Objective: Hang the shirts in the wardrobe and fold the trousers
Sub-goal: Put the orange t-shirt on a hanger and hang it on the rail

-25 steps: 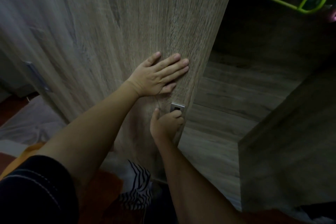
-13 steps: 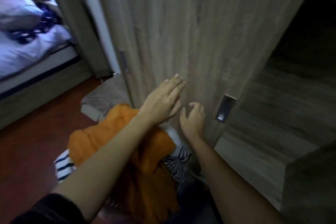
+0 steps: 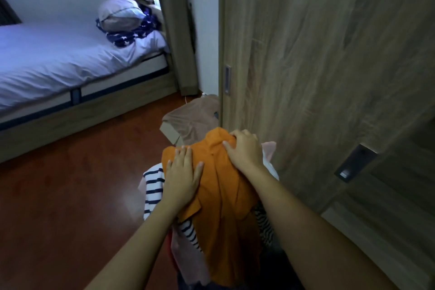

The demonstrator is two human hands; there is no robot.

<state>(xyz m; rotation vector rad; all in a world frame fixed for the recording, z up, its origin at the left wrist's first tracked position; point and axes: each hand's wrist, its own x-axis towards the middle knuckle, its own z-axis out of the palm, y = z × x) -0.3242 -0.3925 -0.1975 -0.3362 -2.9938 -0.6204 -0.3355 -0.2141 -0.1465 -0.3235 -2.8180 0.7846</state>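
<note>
A crumpled orange shirt (image 3: pixel 221 186) lies draped over the top of a heap of clothes (image 3: pixel 188 256). It partly covers a black-and-white striped shirt (image 3: pixel 153 186), just beside the wood-grain wardrobe door (image 3: pixel 306 54).

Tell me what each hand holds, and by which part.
The right hand grips the orange garment by its bunched far edge. The left hand rests flat on the same garment, holding nothing.
</note>
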